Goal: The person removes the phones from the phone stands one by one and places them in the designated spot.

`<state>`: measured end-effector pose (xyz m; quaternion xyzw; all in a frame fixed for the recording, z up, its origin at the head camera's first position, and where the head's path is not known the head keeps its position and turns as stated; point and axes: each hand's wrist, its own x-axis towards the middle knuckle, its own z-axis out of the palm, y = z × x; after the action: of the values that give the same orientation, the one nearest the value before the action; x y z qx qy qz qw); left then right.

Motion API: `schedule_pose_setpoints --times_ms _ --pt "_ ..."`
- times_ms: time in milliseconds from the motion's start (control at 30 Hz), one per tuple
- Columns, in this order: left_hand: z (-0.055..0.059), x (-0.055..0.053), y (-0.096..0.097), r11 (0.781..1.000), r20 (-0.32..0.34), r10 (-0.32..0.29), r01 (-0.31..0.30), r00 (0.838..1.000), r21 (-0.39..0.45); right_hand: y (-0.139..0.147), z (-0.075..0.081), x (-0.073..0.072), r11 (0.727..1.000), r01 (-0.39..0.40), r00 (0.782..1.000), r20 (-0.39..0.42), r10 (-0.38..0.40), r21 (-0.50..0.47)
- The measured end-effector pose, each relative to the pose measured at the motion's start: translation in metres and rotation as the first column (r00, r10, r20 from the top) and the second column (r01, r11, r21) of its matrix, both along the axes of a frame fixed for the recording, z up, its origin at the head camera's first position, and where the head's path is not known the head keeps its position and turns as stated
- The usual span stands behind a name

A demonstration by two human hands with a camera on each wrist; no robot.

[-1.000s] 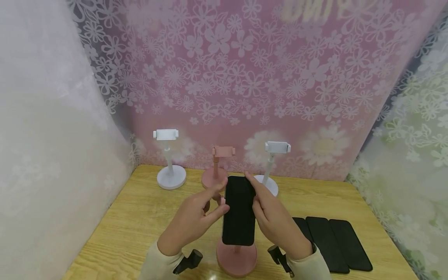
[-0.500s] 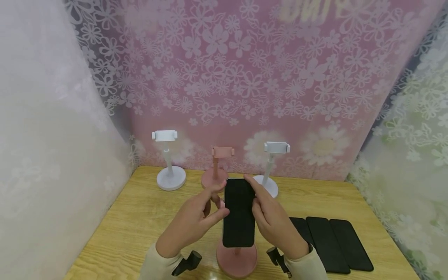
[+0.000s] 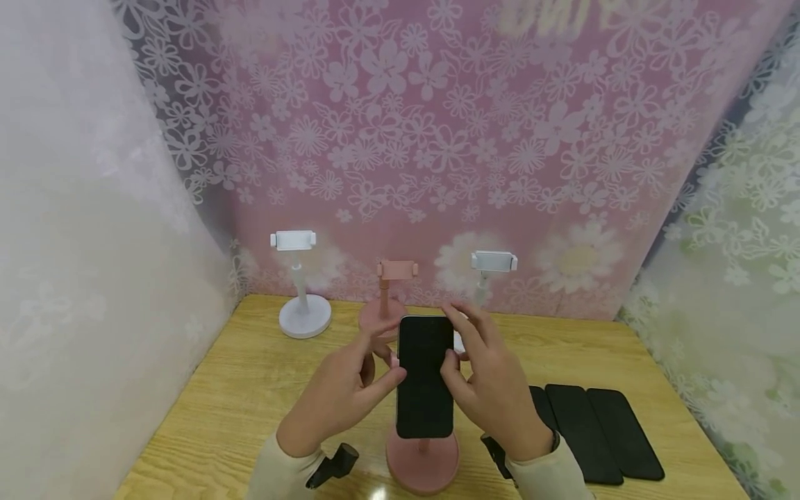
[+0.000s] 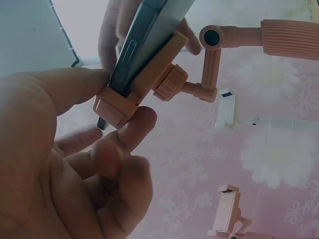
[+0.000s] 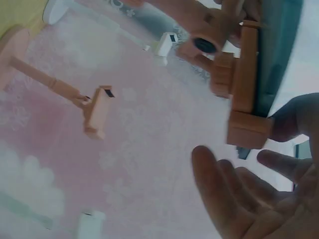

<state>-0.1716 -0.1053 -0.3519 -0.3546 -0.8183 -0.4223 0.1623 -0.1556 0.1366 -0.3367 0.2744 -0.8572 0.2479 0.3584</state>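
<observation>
A black smartphone (image 3: pixel 425 378) sits upright in the clamp (image 4: pixel 159 64) of a pink phone stand, whose round base (image 3: pixel 422 467) rests on the table. On the phone's left side my left hand (image 3: pixel 337 392) pinches the clamp's end, thumb at the phone's edge and a fingertip behind. My right hand (image 3: pixel 496 389) is at the opposite side. Its thumb touches the phone's right edge by the clamp's other end (image 5: pixel 249 130), while the remaining fingers are spread, away from the clamp in the right wrist view.
Behind stand a white phone stand (image 3: pixel 304 316), a pink phone stand (image 3: pixel 398 270) and another white one (image 3: pixel 494 262), partly hidden by my right hand. Several black phones (image 3: pixel 584 434) lie on the wooden table (image 3: pixel 212 410) at right. A floral backdrop (image 3: pixel 400 139) closes the rear.
My right hand's fingers have lifted and spread away from the phone's upper right edge, and its thumb has moved onto the phone's edge. My left hand keeps nearly the same hold.
</observation>
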Motion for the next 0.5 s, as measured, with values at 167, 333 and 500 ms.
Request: schedule_pose_setpoints --times_ms 167,333,500 --pt "0.002 0.0 -0.001 0.999 0.024 -0.03 0.03 0.999 -0.01 -0.013 0.017 0.007 0.994 0.059 0.998 -0.011 -0.058 0.093" --pt "0.002 0.001 -0.002 0.999 -0.005 -0.034 0.034 0.999 -0.019 -0.027 0.032 0.007 0.984 0.014 0.998 0.053 -0.024 0.18" --pt "0.002 0.001 -0.002 0.999 -0.013 -0.026 0.026 1.0 -0.035 -0.038 0.037 -0.003 0.972 -0.012 0.997 0.073 -0.005 0.235"
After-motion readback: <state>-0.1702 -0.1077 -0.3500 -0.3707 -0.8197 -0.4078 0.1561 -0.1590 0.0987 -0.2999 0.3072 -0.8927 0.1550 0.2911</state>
